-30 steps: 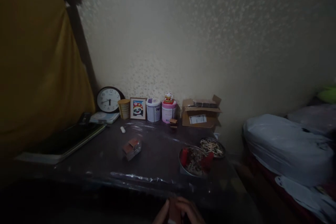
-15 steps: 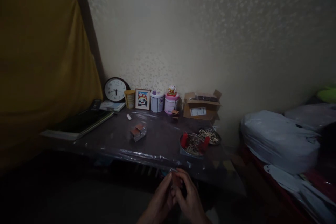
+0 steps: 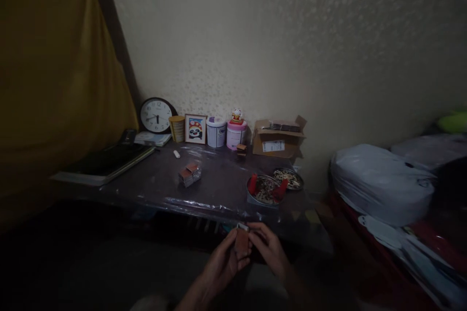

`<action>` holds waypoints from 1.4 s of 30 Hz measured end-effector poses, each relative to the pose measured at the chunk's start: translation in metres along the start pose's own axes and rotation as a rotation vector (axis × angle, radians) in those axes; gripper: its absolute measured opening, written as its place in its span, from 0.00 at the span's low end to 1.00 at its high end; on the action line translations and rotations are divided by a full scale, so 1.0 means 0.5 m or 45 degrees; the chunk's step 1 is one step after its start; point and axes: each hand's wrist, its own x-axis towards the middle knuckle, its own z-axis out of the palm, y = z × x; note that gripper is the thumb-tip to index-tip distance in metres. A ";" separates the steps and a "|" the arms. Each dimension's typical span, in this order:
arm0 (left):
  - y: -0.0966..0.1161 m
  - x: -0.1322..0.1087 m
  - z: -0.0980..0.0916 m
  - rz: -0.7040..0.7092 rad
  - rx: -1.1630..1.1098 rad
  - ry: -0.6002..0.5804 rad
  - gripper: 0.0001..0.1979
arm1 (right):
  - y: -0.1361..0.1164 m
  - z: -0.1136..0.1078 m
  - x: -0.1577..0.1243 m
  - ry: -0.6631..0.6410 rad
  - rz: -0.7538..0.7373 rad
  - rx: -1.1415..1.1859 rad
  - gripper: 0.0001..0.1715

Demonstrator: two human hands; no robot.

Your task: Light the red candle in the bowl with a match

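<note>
A small brown matchbox (image 3: 242,241) is held upright in front of the table's near edge, its pale inner tray showing at the top end. My left hand (image 3: 222,261) grips it from the left and below, thumb along its side. On the right side, the thumb and fingers of my right hand (image 3: 270,249) pinch the box near its upper end. Beyond the hands, a round tin (image 3: 265,193) with dark bits and two red pieces sits on the table, beside a lid holding matchsticks (image 3: 288,178). A plastic-wrapped pack of matchboxes (image 3: 189,175) lies farther left.
Along the back of the dark table (image 3: 219,187) stand a clock (image 3: 157,115), a picture frame (image 3: 195,129), two canisters (image 3: 216,132) and an open carton (image 3: 279,143). A large book (image 3: 109,163) lies left. White bags (image 3: 381,184) are piled at right.
The matchbox has turned so its broad brown face shows, and the tray end is clearer. My right hand's fingers have shifted to its right side. The view has tilted slightly down.
</note>
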 end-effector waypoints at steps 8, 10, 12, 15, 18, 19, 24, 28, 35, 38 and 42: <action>-0.003 0.000 0.011 -0.181 0.040 0.010 0.16 | 0.027 0.001 0.003 0.133 0.133 -0.060 0.17; -0.002 0.000 0.014 -0.178 0.026 0.025 0.16 | 0.029 0.000 0.002 0.153 0.129 -0.123 0.16; -0.001 0.001 0.016 -0.195 0.003 0.037 0.16 | 0.030 -0.002 0.003 0.162 0.124 -0.187 0.15; 0.001 0.001 0.016 -0.245 -0.029 0.074 0.14 | 0.033 -0.003 0.003 0.125 0.135 -0.227 0.14; 0.000 0.002 0.013 -0.276 0.004 0.112 0.15 | 0.040 -0.003 0.004 0.074 0.155 -0.230 0.14; 0.000 0.002 0.011 -0.282 0.022 0.117 0.15 | 0.043 -0.003 0.004 0.068 0.162 -0.234 0.13; -0.001 0.004 0.000 -0.306 0.046 0.045 0.15 | 0.062 -0.002 0.005 0.090 0.194 -0.293 0.12; 0.001 0.008 -0.010 -0.360 0.120 0.113 0.14 | 0.067 -0.006 0.007 0.014 0.163 -0.331 0.10; 0.000 0.014 -0.015 -0.408 0.285 0.231 0.14 | 0.050 -0.014 0.001 -0.263 0.093 -0.403 0.06; -0.006 0.016 -0.019 -0.426 0.375 0.255 0.15 | 0.050 -0.018 -0.004 -0.322 0.069 -0.535 0.10; -0.015 0.016 -0.024 -0.441 0.485 0.233 0.17 | 0.060 -0.025 -0.009 -0.397 0.111 -0.627 0.09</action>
